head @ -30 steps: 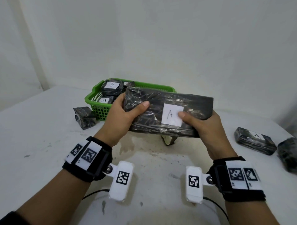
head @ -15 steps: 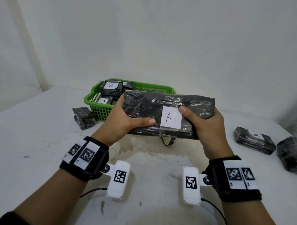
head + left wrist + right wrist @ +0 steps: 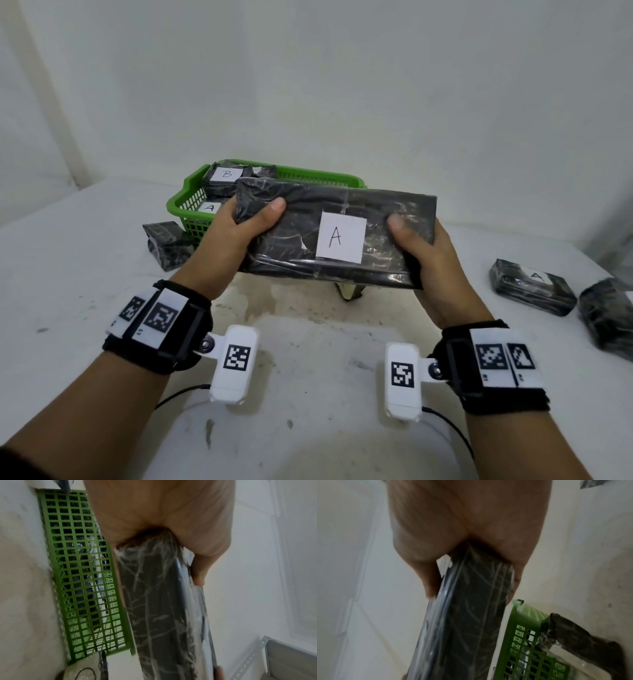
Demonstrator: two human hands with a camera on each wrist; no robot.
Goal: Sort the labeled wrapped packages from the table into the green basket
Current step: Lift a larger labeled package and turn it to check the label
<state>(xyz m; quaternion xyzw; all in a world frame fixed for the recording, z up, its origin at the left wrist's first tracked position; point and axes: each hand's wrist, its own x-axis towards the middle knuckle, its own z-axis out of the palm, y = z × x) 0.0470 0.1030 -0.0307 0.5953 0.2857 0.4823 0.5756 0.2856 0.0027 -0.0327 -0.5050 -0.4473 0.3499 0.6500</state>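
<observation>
A long black wrapped package (image 3: pixel 298 222) with a white label marked A is held above the table, in front of the green basket (image 3: pixel 186 205). My left hand (image 3: pixel 236 229) grips its left end, thumb on top. Its right end sits in the grip of my right hand (image 3: pixel 424 250), thumb beside the label. The left wrist view shows the package (image 3: pixel 161 615) edge-on beside the basket wall (image 3: pixel 77 574). In the right wrist view the package (image 3: pixel 467 622) runs past the basket corner (image 3: pixel 527 616). Inside the basket lie a package marked B (image 3: pixel 226 176) and one marked A (image 3: pixel 209 207).
A small black package (image 3: pixel 164 246) lies on the table against the basket's left side. At the right lie a package labelled A (image 3: pixel 531 291) and another dark package (image 3: pixel 606 315) at the frame edge. A small object (image 3: pixel 349 291) peeks from under the held package. White walls stand behind.
Both hands kept hold of the long package. My left thumb slid back toward the package's left end, and my right thumb moved off the label to its right.
</observation>
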